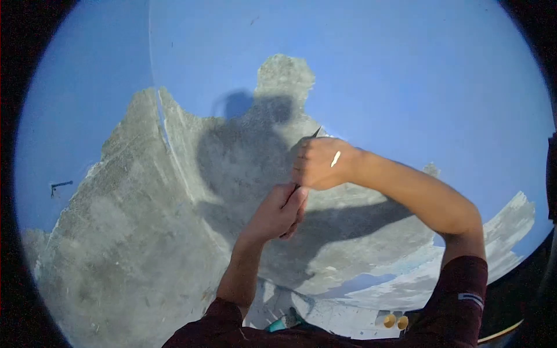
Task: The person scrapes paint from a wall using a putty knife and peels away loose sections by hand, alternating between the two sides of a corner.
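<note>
Both my hands are closed one above the other on a scraper (317, 133), whose dark blade corner shows past my knuckles. My right hand (324, 164) is the upper one, with a white smear on its back. Just below, my left hand (279, 212) grips the lower end, its fingers partly hidden. The blade tip lies at the border between blue paint (406, 87) and bare grey plaster (232, 148) on the wall in front of me. Most of the tool is hidden by my hands.
A vertical seam (161, 119) runs down the wall on the left. A small dark bracket (60, 185) sticks out at far left. Low down are two round yellow things (396, 321) and a teal object (281, 323). My shadow falls across the plaster.
</note>
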Available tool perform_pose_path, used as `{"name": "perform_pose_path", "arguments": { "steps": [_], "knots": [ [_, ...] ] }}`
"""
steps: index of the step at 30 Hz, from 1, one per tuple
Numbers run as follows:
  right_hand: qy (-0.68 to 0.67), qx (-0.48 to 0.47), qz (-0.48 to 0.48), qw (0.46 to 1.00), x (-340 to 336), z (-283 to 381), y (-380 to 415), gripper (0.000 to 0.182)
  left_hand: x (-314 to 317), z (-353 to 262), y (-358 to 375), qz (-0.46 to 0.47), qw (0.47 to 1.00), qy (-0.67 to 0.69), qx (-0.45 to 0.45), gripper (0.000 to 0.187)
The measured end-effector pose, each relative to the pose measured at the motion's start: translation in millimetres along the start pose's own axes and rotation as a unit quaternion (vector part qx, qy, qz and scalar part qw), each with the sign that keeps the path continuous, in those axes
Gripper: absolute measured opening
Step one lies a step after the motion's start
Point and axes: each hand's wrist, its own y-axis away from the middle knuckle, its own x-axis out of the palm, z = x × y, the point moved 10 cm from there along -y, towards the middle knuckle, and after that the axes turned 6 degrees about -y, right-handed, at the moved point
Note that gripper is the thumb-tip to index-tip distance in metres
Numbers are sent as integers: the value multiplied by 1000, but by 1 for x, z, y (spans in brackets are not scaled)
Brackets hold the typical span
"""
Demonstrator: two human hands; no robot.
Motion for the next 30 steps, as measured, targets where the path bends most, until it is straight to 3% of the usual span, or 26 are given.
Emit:
{"name": "perform_pose_path", "arguments": {
  "steps": [6,9,13,15,21,22,24,28,30],
  "knots": [
    [-13,-57,86,995,-8,7,1,17,10,-9,-5,-37,998,47,19,43],
    [-26,-11,4,1000,-11,0,-4,16,6,0,1,13,999,50,-15,40],
    [-7,-12,22,1000,-17,0,0,16,23,2,-10,-27,996,86,-1,43],
    [25,-67,163,984,7,7,7,15,28,4,-12,-37,989,140,8,46],
    [17,-28,-5,999,-14,2,-4,16,-1,-3,-4,5,1000,23,15,39],
    [21,-30,-4,999,-15,1,-1,16,6,-4,-5,3,1000,23,19,39],
    [-13,-43,102,994,-4,3,3,16,15,-6,-5,-28,995,95,34,42],
    [-14,-94,70,993,-9,13,-2,15,6,-6,1,-22,996,83,9,41],
    [3,-4,31,1000,-10,-3,-8,16,-7,0,-7,10,1000,28,8,35]
  ]
}}
